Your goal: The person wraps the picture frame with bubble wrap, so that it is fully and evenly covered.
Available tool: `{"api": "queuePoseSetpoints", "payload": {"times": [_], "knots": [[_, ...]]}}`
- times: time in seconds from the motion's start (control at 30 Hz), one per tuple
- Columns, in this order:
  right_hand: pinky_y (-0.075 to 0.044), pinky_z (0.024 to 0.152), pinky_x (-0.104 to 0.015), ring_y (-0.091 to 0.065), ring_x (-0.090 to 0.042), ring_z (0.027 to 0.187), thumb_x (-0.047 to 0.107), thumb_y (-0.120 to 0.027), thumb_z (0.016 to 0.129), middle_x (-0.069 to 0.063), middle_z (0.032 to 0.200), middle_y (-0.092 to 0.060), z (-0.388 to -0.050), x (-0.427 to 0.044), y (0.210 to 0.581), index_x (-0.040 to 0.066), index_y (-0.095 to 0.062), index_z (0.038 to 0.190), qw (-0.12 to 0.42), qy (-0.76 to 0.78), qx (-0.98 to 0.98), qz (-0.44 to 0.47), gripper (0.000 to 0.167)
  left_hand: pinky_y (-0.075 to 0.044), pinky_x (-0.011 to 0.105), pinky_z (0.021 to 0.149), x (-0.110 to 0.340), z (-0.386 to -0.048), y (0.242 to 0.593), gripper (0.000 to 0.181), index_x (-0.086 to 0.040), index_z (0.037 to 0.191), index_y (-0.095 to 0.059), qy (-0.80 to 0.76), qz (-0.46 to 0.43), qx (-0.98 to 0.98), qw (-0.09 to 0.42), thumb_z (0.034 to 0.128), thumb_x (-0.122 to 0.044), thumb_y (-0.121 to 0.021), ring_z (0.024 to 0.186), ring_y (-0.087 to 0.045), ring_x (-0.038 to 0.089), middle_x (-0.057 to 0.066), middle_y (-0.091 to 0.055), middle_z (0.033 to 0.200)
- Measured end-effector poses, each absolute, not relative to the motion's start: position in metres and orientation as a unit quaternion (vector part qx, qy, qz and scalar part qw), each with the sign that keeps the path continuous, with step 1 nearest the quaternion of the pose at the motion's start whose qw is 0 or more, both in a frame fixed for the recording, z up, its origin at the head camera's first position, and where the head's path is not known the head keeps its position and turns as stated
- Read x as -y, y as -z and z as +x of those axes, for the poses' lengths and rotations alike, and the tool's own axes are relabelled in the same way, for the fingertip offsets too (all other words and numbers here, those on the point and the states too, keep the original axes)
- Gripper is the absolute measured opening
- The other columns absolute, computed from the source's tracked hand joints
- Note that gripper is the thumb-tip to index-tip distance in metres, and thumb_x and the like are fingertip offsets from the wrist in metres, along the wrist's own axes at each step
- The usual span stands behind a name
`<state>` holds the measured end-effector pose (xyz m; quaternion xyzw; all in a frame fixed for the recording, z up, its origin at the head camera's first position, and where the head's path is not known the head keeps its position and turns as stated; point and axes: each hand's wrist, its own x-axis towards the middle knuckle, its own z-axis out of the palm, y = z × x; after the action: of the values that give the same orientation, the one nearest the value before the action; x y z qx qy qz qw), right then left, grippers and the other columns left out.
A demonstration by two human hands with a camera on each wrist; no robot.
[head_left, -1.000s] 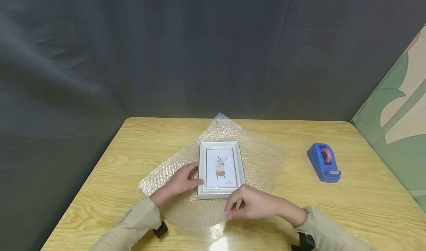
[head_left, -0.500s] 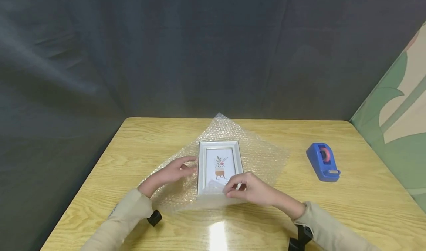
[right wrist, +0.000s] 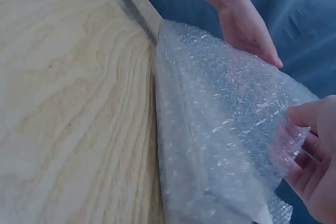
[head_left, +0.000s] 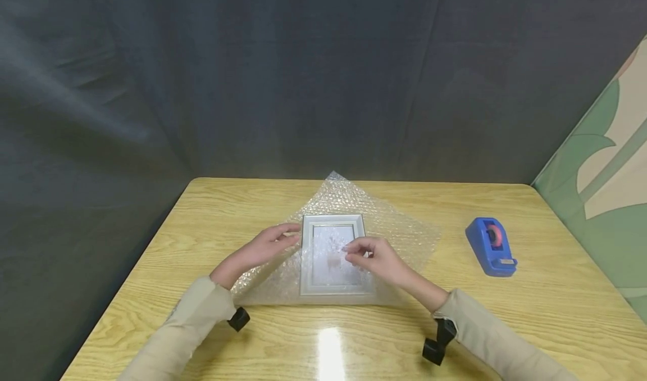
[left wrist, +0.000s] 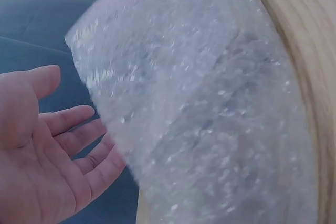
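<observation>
A white picture frame (head_left: 309, 268) with a plant print lies face up on a sheet of bubble wrap (head_left: 399, 223). The sheet's near corner is folded up over the frame, blurring the print. My right hand (head_left: 376, 257) pinches that corner between thumb and fingers above the frame; the right wrist view shows the thumb on the bubble wrap (right wrist: 231, 114). Left of the frame, my left hand (head_left: 265, 246) has its fingers extended beside the frame's left edge. In the left wrist view, the left hand (left wrist: 58, 150) lies palm up by the edge of the raised wrap, fingers loosely spread.
A blue tape dispenser (head_left: 491, 247) with a pink roll stands on the right of the wooden table (head_left: 212, 212). A dark curtain (head_left: 303, 77) hangs behind and to the left. A patterned panel (head_left: 606, 173) borders the right side.
My right hand has lifted the near corner of the bubble wrap and drawn it away from me over the frame. The left hand has let go of the frame's left edge and shifted slightly farther away.
</observation>
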<state>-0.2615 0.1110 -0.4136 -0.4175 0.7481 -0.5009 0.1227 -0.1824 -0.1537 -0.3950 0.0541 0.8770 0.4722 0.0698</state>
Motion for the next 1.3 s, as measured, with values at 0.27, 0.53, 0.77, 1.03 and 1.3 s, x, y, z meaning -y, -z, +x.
{"api": "queuePoseSetpoints", "payload": {"times": [0.27, 0.53, 0.77, 1.03, 1.3], "knots": [[-0.052, 0.062, -0.022, -0.058, -0.015, 0.072, -0.001, -0.062, 0.081, -0.016, 0.083, -0.065, -0.266, -0.100, 0.416, -0.009, -0.063, 0.094, 0.107, 0.501, -0.764, -0.392, 0.015, -0.049, 0.036, 0.079, 0.142, -0.183, 0.404, 0.049, -0.002, 0.134, -0.041, -0.485, 0.012, -0.873, 0.056, 0.0926, -0.027, -0.051, 0.104, -0.051, 0.027, 0.014, -0.045, 0.132], [-0.051, 0.056, -0.022, -0.056, -0.015, 0.066, 0.003, -0.065, 0.079, -0.011, 0.080, -0.064, -0.276, -0.092, 0.449, -0.005, -0.063, 0.098, 0.124, 0.513, -0.785, -0.324, 0.020, -0.049, 0.040, 0.086, 0.134, -0.188, 0.430, 0.072, 0.001, 0.137, -0.034, -0.470, 0.011, -0.882, 0.034, 0.0790, -0.024, -0.070, 0.112, -0.048, 0.037, 0.019, -0.038, 0.138], [-0.051, 0.058, -0.021, -0.057, -0.013, 0.066, -0.001, -0.067, 0.074, -0.008, 0.077, -0.065, -0.276, -0.086, 0.455, -0.006, -0.064, 0.097, 0.082, 0.475, -0.815, -0.322, 0.024, -0.044, 0.042, 0.092, 0.125, -0.186, 0.441, 0.081, 0.002, 0.137, -0.034, -0.416, 0.009, -0.909, 0.015, 0.0722, -0.025, -0.075, 0.110, -0.049, 0.033, 0.020, -0.041, 0.132], [-0.050, 0.059, -0.020, -0.056, -0.010, 0.062, -0.003, -0.070, 0.069, -0.005, 0.072, -0.064, -0.275, -0.082, 0.458, -0.007, -0.064, 0.096, 0.032, 0.417, -0.843, -0.340, 0.027, -0.047, 0.040, 0.089, 0.119, -0.186, 0.447, 0.085, -0.002, 0.137, -0.035, -0.389, -0.025, -0.921, 0.003, 0.0672, -0.024, -0.077, 0.107, -0.050, 0.028, 0.014, -0.035, 0.137], [-0.047, 0.059, -0.022, -0.050, -0.011, 0.065, -0.002, -0.071, 0.067, -0.005, 0.074, -0.058, -0.275, -0.080, 0.458, -0.008, -0.064, 0.101, 0.019, 0.392, -0.848, -0.356, 0.036, -0.047, 0.039, 0.087, 0.117, -0.185, 0.449, 0.087, 0.000, 0.136, -0.036, -0.379, -0.040, -0.924, -0.009, 0.0644, -0.025, -0.078, 0.105, -0.051, 0.027, 0.012, -0.035, 0.139]]}}
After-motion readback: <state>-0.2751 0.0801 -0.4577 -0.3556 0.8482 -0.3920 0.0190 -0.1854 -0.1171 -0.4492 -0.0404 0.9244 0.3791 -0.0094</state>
